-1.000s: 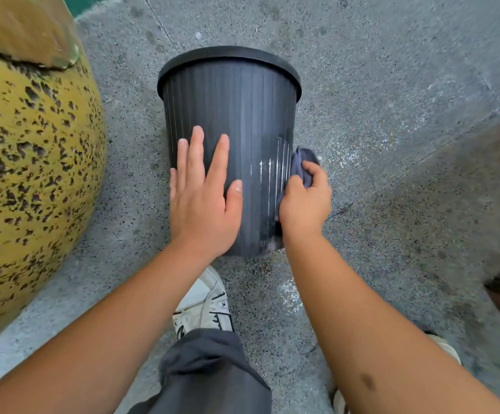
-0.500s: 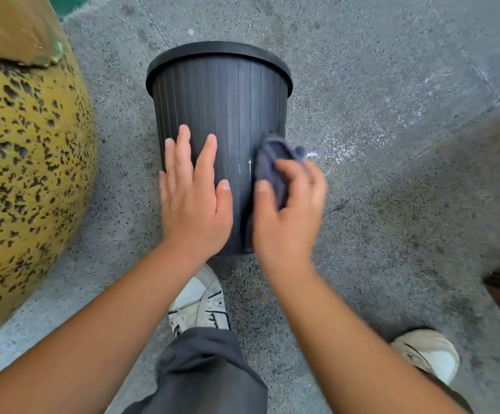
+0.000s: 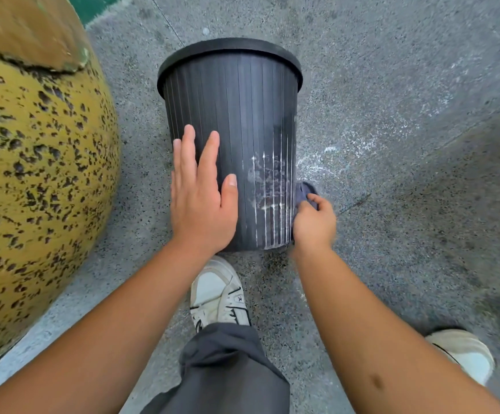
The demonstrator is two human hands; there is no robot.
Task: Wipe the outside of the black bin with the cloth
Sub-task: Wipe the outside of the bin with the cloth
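Observation:
A black ribbed bin (image 3: 234,115) stands on grey speckled ground with its wide rim at the far end. White smears mark its lower right side. My left hand (image 3: 202,201) lies flat on the near left of the bin wall, fingers spread. My right hand (image 3: 314,222) presses against the bin's lower right edge, gripping a dark blue-grey cloth (image 3: 304,192), of which only a corner shows above the fingers.
A large yellow rounded object with black speckles (image 3: 33,174) fills the left, close to the bin. My white shoes (image 3: 219,294) stand just behind the bin and at the lower right (image 3: 463,354). Chalky white marks lie on the ground to the right.
My right hand has swept the cloth from the middle front of the bin down to its lower right edge, uncovering the white smears. The left hand stays flat on the bin.

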